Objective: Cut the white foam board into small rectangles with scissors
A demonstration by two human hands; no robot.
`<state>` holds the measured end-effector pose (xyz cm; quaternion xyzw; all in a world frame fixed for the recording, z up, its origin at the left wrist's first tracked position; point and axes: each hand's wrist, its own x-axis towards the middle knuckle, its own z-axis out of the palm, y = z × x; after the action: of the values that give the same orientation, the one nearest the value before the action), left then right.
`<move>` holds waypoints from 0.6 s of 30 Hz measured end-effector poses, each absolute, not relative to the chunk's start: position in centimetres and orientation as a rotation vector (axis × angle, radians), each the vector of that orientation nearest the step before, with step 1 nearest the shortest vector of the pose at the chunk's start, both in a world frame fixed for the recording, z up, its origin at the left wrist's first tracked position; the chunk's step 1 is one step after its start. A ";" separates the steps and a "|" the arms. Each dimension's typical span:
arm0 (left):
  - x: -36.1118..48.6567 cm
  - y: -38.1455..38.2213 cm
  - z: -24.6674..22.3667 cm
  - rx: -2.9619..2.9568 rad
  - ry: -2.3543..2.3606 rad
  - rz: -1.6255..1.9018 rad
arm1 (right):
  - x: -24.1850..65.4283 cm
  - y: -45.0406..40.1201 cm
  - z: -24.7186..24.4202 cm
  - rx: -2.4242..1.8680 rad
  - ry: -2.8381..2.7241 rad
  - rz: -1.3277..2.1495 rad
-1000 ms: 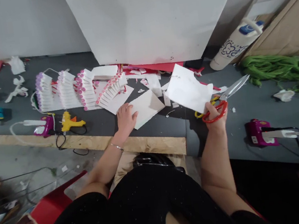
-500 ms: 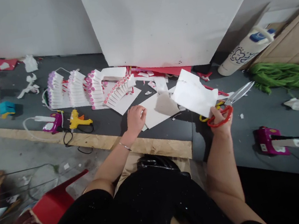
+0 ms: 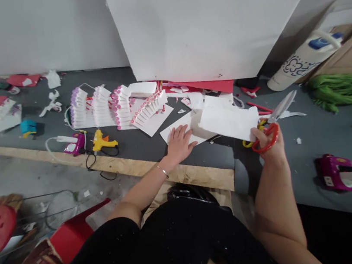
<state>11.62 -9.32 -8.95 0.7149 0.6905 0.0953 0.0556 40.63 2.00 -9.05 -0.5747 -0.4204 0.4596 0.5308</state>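
My left hand (image 3: 180, 144) lies spread, palm down, on a white sheet (image 3: 198, 136) on the dark table. In my right hand (image 3: 269, 141) are red-handled scissors (image 3: 270, 136), blades pointing up and right, and the near right corner of a white paper (image 3: 226, 117). That paper partly covers the flat sheet. Fanned rows of small white pieces with pink and purple tips (image 3: 122, 107) are behind and left of my left hand.
A yellow glue gun (image 3: 103, 143) and a purple device (image 3: 75, 145) sit near the front edge at left. A white bottle (image 3: 303, 61) and green strands (image 3: 343, 91) stand at right, with another purple device (image 3: 339, 174) nearer. A large white board (image 3: 188, 29) rises behind.
My left hand has uncurled and spread onto the flat sheet. The paper in my right hand has tilted lower. The whole view has shifted somewhat.
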 end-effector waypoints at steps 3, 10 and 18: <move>12.0 -8.8 -9.7 2.184 2.104 0.451 | 40.2 1.7 -8.9 -1.347 -1.069 1.089; 11.7 -5.0 -10.2 2.005 1.668 0.904 | 40.1 1.7 -8.7 -1.331 -1.074 1.045; 12.4 -1.1 -4.8 0.934 1.417 1.162 | 41.5 1.4 -7.3 -1.271 -1.112 1.160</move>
<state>12.45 -1.10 -4.80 0.3890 0.5901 0.4838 0.5161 41.51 1.44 -7.25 -0.5302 -0.4638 0.4837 0.5195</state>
